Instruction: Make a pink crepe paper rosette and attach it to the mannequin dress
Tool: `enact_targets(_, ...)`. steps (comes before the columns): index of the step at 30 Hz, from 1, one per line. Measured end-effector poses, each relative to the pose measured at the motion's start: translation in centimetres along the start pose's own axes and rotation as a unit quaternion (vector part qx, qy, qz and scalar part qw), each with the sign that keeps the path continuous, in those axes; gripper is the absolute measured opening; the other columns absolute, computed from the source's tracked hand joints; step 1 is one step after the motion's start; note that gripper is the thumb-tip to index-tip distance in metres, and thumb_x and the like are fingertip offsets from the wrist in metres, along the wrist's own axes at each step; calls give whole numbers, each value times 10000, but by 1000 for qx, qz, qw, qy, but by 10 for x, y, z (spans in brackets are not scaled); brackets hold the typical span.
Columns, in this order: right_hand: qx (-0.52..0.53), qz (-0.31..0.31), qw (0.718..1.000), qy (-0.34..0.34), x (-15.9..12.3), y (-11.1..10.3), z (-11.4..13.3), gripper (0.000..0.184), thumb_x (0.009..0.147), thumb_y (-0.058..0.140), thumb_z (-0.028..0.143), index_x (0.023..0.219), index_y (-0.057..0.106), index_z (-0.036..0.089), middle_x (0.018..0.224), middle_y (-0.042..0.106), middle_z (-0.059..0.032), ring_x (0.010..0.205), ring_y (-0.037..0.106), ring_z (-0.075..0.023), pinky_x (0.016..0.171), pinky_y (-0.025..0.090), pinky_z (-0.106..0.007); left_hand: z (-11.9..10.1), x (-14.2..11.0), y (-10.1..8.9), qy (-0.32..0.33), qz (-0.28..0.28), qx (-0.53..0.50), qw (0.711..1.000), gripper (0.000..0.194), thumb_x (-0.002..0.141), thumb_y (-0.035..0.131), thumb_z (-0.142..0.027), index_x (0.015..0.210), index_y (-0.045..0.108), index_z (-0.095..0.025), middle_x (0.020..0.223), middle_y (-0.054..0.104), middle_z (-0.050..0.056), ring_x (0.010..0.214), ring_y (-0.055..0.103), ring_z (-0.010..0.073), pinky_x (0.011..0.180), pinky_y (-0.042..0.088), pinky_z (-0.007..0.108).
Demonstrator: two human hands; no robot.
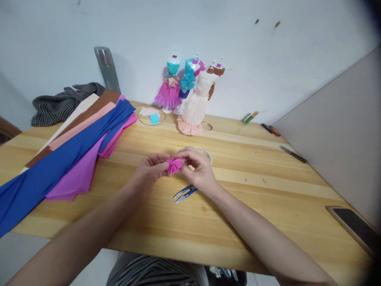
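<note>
A small pleated pink paper rosette (174, 166) is held up between my two hands, above the middle of the table. My left hand (153, 167) pinches its left edge between thumb and fingers. From the other side, the thumb and fingers of my right hand (196, 167) grip its right edge. Just below my right hand lie blue-handled thread snips (184, 194) with their blades pointing left. A roll of white tape (206, 154) sits behind the right hand, which partly hides it.
Folded coloured crepe paper (74, 147) covers the table's left. Dressed miniature mannequins (196, 99) stand at the back, near a metal flask (107, 69) and a wire hoop (151, 115) with paper scraps. A craft knife (293, 153) and a phone (354, 228) lie to the right.
</note>
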State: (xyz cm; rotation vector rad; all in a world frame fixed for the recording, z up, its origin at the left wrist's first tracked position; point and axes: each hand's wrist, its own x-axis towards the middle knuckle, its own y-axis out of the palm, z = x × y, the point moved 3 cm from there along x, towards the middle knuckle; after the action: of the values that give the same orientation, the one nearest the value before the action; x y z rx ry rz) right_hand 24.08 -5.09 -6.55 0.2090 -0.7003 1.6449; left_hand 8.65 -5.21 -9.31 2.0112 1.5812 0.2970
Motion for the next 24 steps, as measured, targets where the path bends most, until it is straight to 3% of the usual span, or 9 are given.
enact_targets(5,167,-11,974,153,-4,3,-10,206,770,596,271,953,620,178,685,590,10,542,526,-114,478,397,-239,-3,2,0,85,-21,61,994,342,613,827,-199,925,694,-155,794,763,36,692,674,134,686,508,257)
enact_targets(9,188,-2,957,220,-5,10,-11,297,725,718,407,866,626,162,646,614,7,515,529,-100,472,396,-228,-2,1,1,110,-33,74,991,424,601,826,-203,989,660,-165,790,761,24,710,689,155,738,523,304)
enact_targets(13,202,-5,948,244,-3,13,-11,329,662,774,432,775,627,161,562,604,27,460,503,-82,461,395,-218,-1,1,2,87,-26,88,992,374,640,810,-258,979,678,-169,825,762,26,720,677,143,698,511,271)
enact_targets(19,214,17,943,256,-3,12,-13,345,622,805,430,759,649,154,560,619,22,451,517,-77,451,402,-207,-1,4,0,64,-19,123,990,245,584,838,-302,674,689,-131,616,687,11,566,580,105,593,467,235)
enact_targets(24,221,25,941,256,-1,9,-18,348,670,764,473,769,654,157,530,597,26,433,504,-81,433,385,-206,0,2,2,17,-3,63,998,304,614,817,-397,699,694,-132,661,681,32,592,583,118,587,479,243)
